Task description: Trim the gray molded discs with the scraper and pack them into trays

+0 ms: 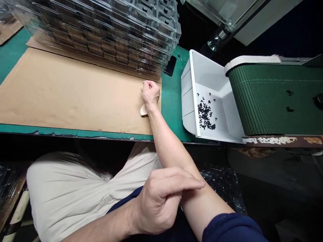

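Observation:
My right hand point(150, 93) is closed in a loose fist and rests on the cardboard sheet point(75, 94) near its right edge. Nothing shows between its curled fingers. A small cream-coloured rounded piece point(143, 111) lies under that wrist, partly hidden. Closer to me, my left hand point(164, 200) lies against my right forearm, with one digit stretched across it and no object visible in it. The other left fingers are partly hidden.
Stacked clear plastic trays point(108, 37) stand behind the cardboard on a green tabletop point(173, 111). A black phone point(170, 66) lies beside them. To the right, a white bin point(195, 90) holds small black parts point(205, 116) at the end of a green conveyor belt point(267, 104).

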{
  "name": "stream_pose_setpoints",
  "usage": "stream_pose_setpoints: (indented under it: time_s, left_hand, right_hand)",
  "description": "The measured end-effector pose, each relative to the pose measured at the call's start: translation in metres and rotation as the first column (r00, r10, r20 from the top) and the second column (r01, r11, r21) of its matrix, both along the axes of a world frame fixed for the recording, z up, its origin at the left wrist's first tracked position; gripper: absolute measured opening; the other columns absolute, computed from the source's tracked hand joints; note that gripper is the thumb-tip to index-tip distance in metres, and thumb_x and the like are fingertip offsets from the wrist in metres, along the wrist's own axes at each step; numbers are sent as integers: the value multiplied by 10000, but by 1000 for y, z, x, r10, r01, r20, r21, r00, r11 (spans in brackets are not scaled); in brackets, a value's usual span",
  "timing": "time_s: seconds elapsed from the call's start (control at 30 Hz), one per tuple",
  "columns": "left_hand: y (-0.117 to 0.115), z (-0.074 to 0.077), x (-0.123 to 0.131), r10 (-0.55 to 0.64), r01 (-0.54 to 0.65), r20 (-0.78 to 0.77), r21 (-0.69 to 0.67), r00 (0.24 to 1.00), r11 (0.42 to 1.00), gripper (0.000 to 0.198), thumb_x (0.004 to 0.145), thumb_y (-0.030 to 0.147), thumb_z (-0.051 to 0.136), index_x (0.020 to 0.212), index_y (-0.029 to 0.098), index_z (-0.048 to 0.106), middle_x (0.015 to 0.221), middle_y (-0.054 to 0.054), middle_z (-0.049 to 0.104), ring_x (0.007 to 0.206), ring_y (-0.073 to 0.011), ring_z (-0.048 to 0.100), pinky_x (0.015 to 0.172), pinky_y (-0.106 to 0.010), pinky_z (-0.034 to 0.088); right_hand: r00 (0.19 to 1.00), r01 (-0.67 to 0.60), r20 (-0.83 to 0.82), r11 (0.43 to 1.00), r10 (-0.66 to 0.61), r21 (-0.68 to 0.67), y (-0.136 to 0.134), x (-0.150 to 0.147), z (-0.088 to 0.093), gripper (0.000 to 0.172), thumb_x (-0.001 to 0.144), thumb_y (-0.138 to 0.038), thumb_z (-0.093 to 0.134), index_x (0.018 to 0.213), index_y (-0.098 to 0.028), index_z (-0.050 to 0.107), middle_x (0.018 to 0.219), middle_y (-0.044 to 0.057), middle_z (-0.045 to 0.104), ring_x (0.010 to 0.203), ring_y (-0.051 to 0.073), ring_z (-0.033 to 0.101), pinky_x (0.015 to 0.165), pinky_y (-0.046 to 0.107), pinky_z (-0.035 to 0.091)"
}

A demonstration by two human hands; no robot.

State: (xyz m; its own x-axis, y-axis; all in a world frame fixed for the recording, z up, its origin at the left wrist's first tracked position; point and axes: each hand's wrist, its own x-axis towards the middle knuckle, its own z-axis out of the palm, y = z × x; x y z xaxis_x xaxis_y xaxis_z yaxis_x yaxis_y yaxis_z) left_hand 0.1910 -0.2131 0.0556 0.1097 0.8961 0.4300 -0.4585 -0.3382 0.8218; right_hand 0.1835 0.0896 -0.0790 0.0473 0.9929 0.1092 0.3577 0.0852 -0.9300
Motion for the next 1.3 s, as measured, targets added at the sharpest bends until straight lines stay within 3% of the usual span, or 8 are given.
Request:
stream_pose_setpoints:
  time_s: [0.13, 0.27, 0.4, 0.53, 0.7, 0.87, 1.0, 1.3]
  left_hand:
    - [1, -11, 2, 116, -118, -106, -17, 988, 993, 403, 879, -74, 485, 1142, 66, 756, 957, -152, 765, 883, -187, 732, 777, -289, 611]
    - [10, -25, 4, 310, -287, -286, 121, 907, 950, 395, 884, -59, 507, 1166, 86, 744, 1081, -176, 743, 1050, -244, 692, 906, -404, 598]
    - [26, -33, -3, 321, -268, -355, 191, 878, 944, 396, 897, -54, 487, 1171, 83, 738, 1136, -177, 752, 1100, -241, 698, 980, -414, 587]
    - [38, -31, -15, 204, -218, -354, 1, 913, 976, 354, 933, -2, 494, 1108, 132, 771, 1016, -101, 787, 937, -189, 730, 858, -332, 607]
    - [47, -35, -23, 215, -294, -306, -244, 928, 924, 281, 994, 121, 518, 1086, 166, 779, 942, -69, 740, 807, -161, 696, 729, -292, 598]
    - [73, -60, -28, 411, -514, -537, -49, 736, 856, 392, 962, 108, 486, 1297, 154, 685, 1339, -151, 642, 1191, -251, 652, 1003, -409, 580]
    - [100, -80, -27, 482, -560, -667, 115, 568, 820, 670, 858, 43, 409, 1526, 65, 448, 1604, -243, 409, 1525, -334, 360, 1254, -549, 339]
    - [101, -92, -27, 418, -475, -833, 220, 363, 852, 695, 865, 118, 419, 1534, -66, 388, 1652, -256, 340, 1587, -326, 212, 1303, -505, 268]
  right_hand:
    - [1000, 5, 23, 1000, -6, 8, 2, -1, -4, 254, 1025, -374, 474, 1013, -201, 660, 881, -2, 650, 974, 177, 645, 987, 375, 499]
    - [1000, -29, -9, 999, 29, 33, 3, -2, -8, 278, 1037, -393, 443, 1055, -209, 651, 968, 13, 667, 1039, 175, 638, 965, 348, 511]
    - [1000, -22, -13, 1000, 23, 20, 3, -2, -8, 273, 1031, -381, 452, 1054, -205, 659, 933, 12, 659, 1010, 176, 639, 948, 339, 512]
    - [1000, 10, -13, 1000, -10, 15, 1, -2, -5, 241, 1010, -339, 482, 1013, -195, 675, 861, -2, 643, 905, 174, 640, 921, 342, 506]
    - [999, 28, 15, 999, -28, 26, -2, -3, -1, 238, 995, -323, 487, 977, -188, 682, 826, 0, 652, 819, 170, 639, 879, 332, 507]
    - [996, 49, 66, 998, -52, 39, -5, -2, 4, 243, 976, -322, 487, 966, -190, 691, 808, 2, 675, 782, 166, 640, 826, 306, 510]
    - [995, 63, 72, 998, -63, 2, -15, -2, 21, 221, 914, -292, 508, 912, -172, 695, 824, 19, 697, 777, 164, 645, 778, 277, 514]
    - [989, 128, 90, 986, -119, -103, -30, -4, 38, 255, 848, -152, 529, 955, -124, 760, 787, 91, 697, 586, 144, 581, 578, 263, 474]
